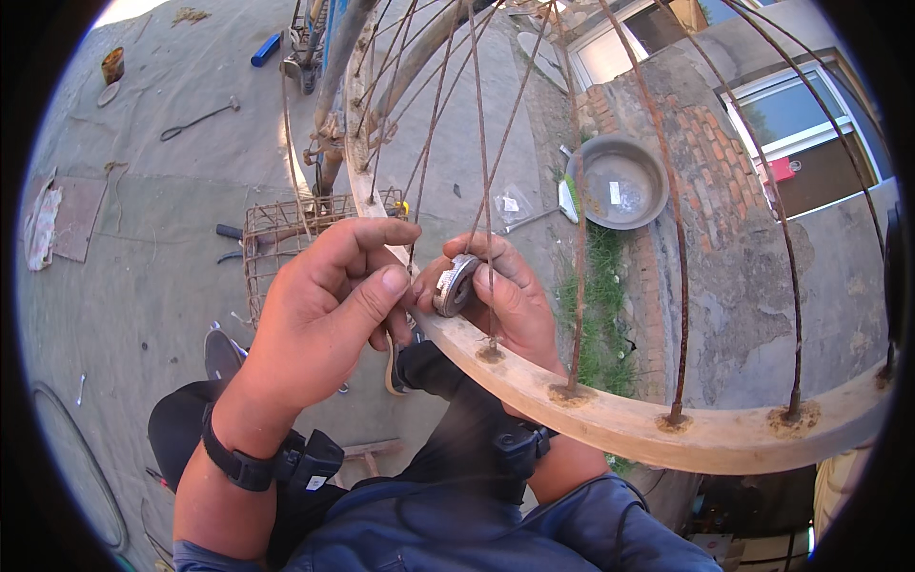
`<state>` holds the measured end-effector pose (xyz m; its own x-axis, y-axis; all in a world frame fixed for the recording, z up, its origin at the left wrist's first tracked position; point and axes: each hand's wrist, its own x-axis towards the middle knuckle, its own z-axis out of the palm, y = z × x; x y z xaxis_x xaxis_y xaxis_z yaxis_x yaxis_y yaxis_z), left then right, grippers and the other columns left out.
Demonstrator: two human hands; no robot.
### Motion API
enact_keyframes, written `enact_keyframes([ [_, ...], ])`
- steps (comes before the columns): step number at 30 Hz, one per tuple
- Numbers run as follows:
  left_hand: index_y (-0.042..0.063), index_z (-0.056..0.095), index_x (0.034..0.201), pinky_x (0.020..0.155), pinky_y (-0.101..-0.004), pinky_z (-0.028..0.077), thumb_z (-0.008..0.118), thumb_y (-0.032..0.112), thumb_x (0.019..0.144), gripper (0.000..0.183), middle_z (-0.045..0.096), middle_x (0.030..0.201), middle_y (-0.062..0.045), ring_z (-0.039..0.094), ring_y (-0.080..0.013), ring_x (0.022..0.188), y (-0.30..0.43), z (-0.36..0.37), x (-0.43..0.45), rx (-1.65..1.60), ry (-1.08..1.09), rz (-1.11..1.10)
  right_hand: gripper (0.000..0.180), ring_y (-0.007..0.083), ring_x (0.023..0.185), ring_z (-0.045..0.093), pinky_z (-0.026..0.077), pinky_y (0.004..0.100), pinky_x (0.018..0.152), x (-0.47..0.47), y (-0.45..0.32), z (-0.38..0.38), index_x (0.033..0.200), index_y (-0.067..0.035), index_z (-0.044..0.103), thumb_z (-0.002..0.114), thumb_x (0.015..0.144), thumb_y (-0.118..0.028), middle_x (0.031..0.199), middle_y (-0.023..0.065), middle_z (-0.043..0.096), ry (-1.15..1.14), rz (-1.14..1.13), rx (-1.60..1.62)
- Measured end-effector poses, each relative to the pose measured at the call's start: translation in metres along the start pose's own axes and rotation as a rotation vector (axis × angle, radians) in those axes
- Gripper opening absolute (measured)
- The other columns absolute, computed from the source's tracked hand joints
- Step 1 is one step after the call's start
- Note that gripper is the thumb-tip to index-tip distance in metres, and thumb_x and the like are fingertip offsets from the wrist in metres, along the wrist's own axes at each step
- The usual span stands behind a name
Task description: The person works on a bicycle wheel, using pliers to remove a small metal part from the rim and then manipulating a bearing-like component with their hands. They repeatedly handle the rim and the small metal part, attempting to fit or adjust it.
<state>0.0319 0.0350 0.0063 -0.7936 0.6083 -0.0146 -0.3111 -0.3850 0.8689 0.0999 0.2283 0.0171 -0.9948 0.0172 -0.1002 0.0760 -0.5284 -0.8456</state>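
Observation:
A spoked bicycle wheel rim [615,422] curves across the view, with rusty spokes [580,272] rising from it and brown stains around their bases. My right hand [522,307] grips a round metal spoke wrench [454,286] between thumb and fingers, just above the rim and beside a spoke. My left hand [322,314] is at the near side of the rim, its thumb and forefinger apart around a spoke's lower end; whether they touch the spoke is unclear. Part of the rim is hidden behind my hands.
Behind the rim stand a bicycle frame [332,86] and a rusty wire basket [275,214]. A metal basin [622,182] and a green brush [569,200] lie near the brick wall [715,157]. A hammer-like tool [200,118], a blue object [266,50] and a rusty can [113,66] are on the ground.

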Motion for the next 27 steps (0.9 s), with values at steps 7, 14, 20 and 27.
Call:
enact_keyframes([
  [7,-0.001,0.06,0.128,0.063,-0.0236,0.05,0.054,0.011,0.108,0.024,0.067,0.09,-0.004,0.063,-0.0069,0.073,-0.011,0.002,0.002,0.154,0.095,-0.063,0.027,0.0232,0.1,0.064,0.053,0.0352,0.087,0.005,-0.003,0.001,0.128,-0.005,0.058,0.06,0.104,-0.018,0.11,0.0141,0.066,-0.16,0.015,0.106],
  [14,0.001,0.065,0.117,0.068,-0.0367,0.054,0.056,0.008,0.101,0.02,0.069,0.08,-0.014,0.069,-0.0245,0.071,-0.025,0.001,0.001,0.484,0.105,0.055,0.042,0.0195,0.101,0.062,0.051,0.0314,0.084,0.003,-0.013,0.009,0.122,-0.007,0.056,0.079,0.091,-0.023,0.105,0.0093,0.065,-0.184,0.001,-0.151],
  [20,0.004,0.063,0.119,0.072,-0.0423,0.056,0.062,0.007,0.092,0.028,0.071,0.086,-0.018,0.072,-0.0359,0.08,-0.022,0.003,-0.002,0.666,0.078,0.125,0.048,0.0099,0.083,0.061,0.049,0.0259,0.068,0.001,-0.041,0.038,0.114,-0.004,0.064,0.089,0.082,-0.03,0.099,0.0047,0.064,0.074,0.114,-0.551],
  [27,0.006,0.063,0.121,0.07,-0.0409,0.058,0.077,0.013,0.082,0.042,0.072,0.096,-0.015,0.074,-0.0304,0.078,-0.017,0.007,-0.006,0.703,0.045,0.133,0.054,0.0045,0.075,0.059,0.047,0.0219,0.063,0.001,-0.064,0.044,0.113,0.003,0.074,0.095,0.074,-0.027,0.099,0.0034,0.065,0.165,0.093,-0.977],
])
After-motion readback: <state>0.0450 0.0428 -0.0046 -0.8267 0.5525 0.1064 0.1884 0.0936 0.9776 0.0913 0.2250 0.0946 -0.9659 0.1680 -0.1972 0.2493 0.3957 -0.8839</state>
